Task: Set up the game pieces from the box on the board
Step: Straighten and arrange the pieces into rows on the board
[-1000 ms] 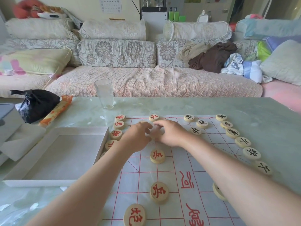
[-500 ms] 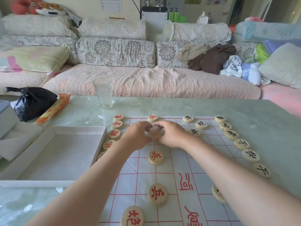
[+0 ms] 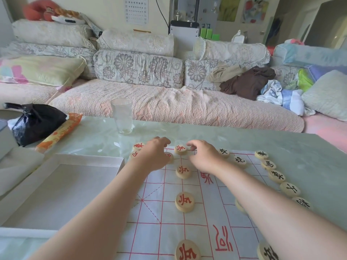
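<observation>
Mid-setup at board (image 3: pixel 154 205) far edge: right hand (image 3: pixel 203 156) fingers loosely curled beside red piece (image 3: pixel 180 149), left hand (image 3: pixel 155 154) fingers curled down, grip unclear; next, probably center that piece on its intersection.

Layout: bench (image 3: pixel 309 166) near, sofa (image 3: pixel 169 106) behind it.
Board (image 3: pixel 169 237) lies on bench, centre-right; box (image 3: pixel 84 158) just left of it. Far left: bag (image 3: pixel 35 121), packet (image 3: pixel 60 132) beside it on its right, glass (image 3: pixel 123 117) further right. On board: column of pieces (image 3: pixel 185 201) down the middle, row of pieces (image 3: pixel 276 176) along right edge, more pieces (image 3: pixel 138 146) at far-left corner. Left hand (image 3: pixel 154 154) and right hand (image 3: pixel 202 156) flank the column's farthest piece.
</observation>
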